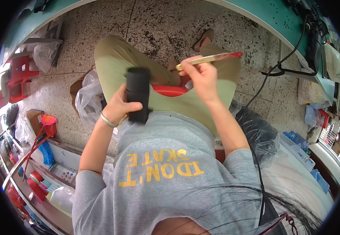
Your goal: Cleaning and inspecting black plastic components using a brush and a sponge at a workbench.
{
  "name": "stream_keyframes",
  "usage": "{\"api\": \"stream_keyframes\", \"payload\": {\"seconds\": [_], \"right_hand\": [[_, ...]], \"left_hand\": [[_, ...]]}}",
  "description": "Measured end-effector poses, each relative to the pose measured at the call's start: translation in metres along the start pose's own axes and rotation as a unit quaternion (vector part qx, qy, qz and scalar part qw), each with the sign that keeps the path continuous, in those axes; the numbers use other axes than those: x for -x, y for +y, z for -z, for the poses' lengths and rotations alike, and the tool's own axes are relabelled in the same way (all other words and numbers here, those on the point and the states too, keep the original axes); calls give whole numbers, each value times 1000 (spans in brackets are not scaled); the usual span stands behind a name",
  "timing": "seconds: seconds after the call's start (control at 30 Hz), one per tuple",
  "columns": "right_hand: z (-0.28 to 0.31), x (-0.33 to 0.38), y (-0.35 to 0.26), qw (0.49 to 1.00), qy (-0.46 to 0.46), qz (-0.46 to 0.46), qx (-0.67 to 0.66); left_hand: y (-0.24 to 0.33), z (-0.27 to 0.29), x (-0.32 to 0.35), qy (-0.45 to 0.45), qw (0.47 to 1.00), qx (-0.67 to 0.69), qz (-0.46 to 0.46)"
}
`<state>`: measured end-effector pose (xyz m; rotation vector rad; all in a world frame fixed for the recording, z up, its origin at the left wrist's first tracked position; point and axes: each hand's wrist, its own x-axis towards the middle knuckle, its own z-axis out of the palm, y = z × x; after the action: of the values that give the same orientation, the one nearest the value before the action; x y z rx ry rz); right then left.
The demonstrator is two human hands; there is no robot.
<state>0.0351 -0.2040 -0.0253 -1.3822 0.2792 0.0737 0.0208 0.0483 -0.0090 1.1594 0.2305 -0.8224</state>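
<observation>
My left hand (118, 106), with a pale bangle at the wrist, is closed around a black oblong object (138, 94). The object stands out over my lap, blurred by motion; its kind cannot be made out. Held in my right hand (202, 80) is a slim brush-like stick (213, 58), pale along its length and dark red at its far end. Thumb and fingers pinch it near its yellowish near end, and the red end points right. The two hands are apart, one over each thigh.
A red stool seat (170, 91) shows between my knees. Teal tabletops (252, 9) curve along the far side, with a black cable (252, 100) hanging down at right. Plastic bags (88, 98) lie at left beside a shelf (62, 156); a black bag (258, 129) lies at right.
</observation>
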Motion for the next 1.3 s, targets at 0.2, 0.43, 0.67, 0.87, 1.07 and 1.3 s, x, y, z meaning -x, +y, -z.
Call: {"api": "stream_keyframes", "payload": {"seconds": [0.2,0.43,0.67,0.87,1.07,1.3], "right_hand": [[-27,25,2,903,-74,291,307],[-36,30,11,988,-86,14,127],[-35,26,15,995,-84,-43,21],[-19,-9,56,935,39,194,293],[3,-15,-7,960,139,210,121],[-12,-2,-27,881,7,374,291]], "left_hand": [[3,-19,-12,75,990,106,-46],[-4,-24,-16,88,989,77,-93],[-2,-31,-19,96,988,81,-95],[-1,-31,-25,84,987,113,-82],[22,-43,-9,173,803,-521,-230],[16,-34,-21,184,970,-71,-145]]}}
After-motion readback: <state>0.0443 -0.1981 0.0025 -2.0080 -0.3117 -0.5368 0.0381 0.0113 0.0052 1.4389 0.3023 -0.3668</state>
